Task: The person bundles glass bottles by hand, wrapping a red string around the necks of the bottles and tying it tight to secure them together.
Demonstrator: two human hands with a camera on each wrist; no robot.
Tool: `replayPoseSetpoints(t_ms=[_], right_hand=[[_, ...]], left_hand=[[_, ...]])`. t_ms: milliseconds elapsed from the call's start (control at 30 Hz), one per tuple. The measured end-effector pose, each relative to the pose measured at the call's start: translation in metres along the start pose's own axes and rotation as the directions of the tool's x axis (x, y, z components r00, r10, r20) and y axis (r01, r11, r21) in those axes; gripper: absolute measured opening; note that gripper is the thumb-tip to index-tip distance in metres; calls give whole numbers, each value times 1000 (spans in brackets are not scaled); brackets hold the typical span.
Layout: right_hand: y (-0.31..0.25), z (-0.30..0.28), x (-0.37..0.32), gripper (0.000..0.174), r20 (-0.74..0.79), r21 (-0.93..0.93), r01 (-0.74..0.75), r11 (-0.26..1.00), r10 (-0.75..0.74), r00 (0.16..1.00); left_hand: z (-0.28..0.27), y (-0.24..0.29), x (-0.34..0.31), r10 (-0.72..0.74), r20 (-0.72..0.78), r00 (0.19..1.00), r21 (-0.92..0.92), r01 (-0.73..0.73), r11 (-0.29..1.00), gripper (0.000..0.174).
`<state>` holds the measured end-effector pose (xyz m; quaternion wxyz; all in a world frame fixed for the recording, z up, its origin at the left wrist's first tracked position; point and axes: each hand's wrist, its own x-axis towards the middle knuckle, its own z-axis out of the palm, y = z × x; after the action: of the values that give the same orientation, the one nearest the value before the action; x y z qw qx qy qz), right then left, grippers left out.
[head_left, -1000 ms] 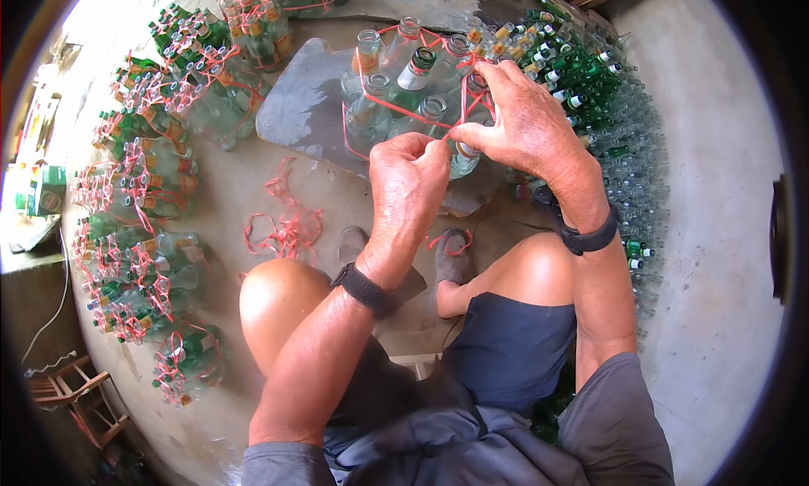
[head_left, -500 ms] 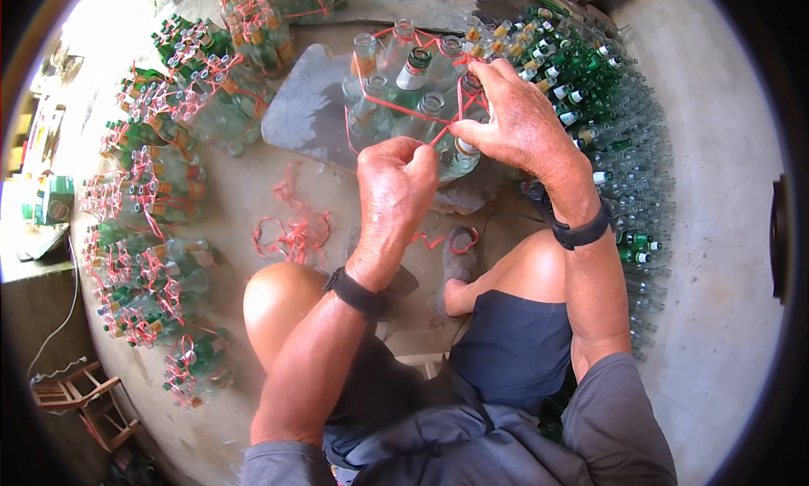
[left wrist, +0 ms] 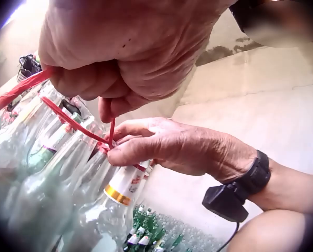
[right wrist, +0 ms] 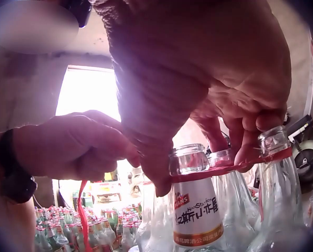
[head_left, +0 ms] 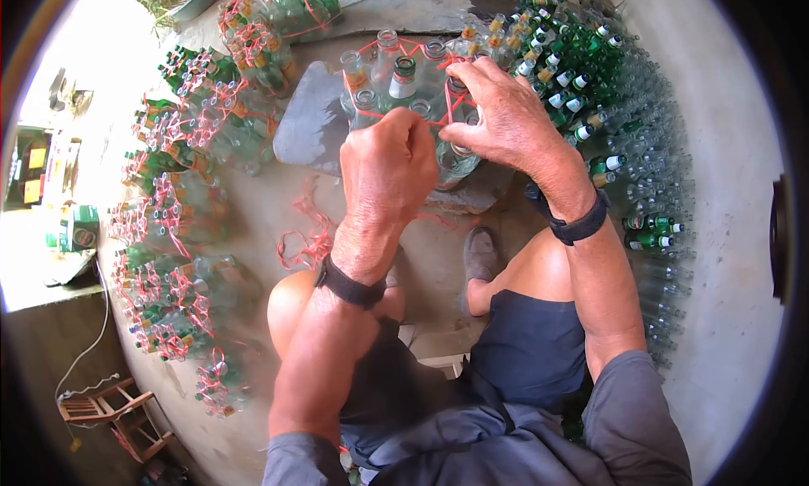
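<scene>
Gripping red plastic tape (left wrist: 17, 93) in left hand (head_left: 383, 166), with fingers curled into a fist; pinching a thin strand of it at thumb and fingertip too, per left wrist view, just above right thumb; holding right hand (head_left: 510, 119) wide, with thumb and fingers spread and bent over bottle necks; pressing same tape with that thumb at neck of HANS-labelled bottle (right wrist: 197, 212), and touching it farther along with fingertips.

Got tape run round necks of clustered clear glass bottles (head_left: 365, 107), with one green-mouthed bottle (head_left: 404, 80) among them; standing upright on grey slab (head_left: 303, 123), ahead of both shoes (head_left: 480, 254).

Wearing black wristbands (head_left: 347, 288) on both arms; sitting with knees apart in dark shorts (head_left: 531, 338); seeing red tape tangle (head_left: 323, 233) on floor, nearer than slab; plus tape-tied bottle bundles (head_left: 206, 128) in rows at left, somewhat blurred; loose green bottles (head_left: 590, 60) at right, beside rows of loose clear bottles (head_left: 661, 182); wooden stool (head_left: 84, 408) at lower left.
</scene>
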<state>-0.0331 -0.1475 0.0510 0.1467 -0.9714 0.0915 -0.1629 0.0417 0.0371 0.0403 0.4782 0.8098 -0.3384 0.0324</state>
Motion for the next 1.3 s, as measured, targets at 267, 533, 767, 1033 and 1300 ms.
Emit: replayPoseSetpoints(t_ms=[267,533,767,1033,1300], right_hand=[[1,-1,-1,68,2,51,14,999,-14,1000],[0,1,-1,63,-33,1,33,999,-33,999],[5,5,-2,71,-62,-29,99,995,-100,993],[1,2,-4,68,-55,-13,78,997,-79,995],[-1,3,-5,63,-63,-35,72,997,-74,995]], left_hand=[[5,-11,43,215,50,975,126,-219,967,14],[9,-15,66,21,148,989,155,-44,987,15],[4,-15,70,-54,161,986,210,19,977,19],[-3,-19,68,-53,195,979,317,-12,948,18],[-3,-16,56,-92,169,981,438,9,899,17]])
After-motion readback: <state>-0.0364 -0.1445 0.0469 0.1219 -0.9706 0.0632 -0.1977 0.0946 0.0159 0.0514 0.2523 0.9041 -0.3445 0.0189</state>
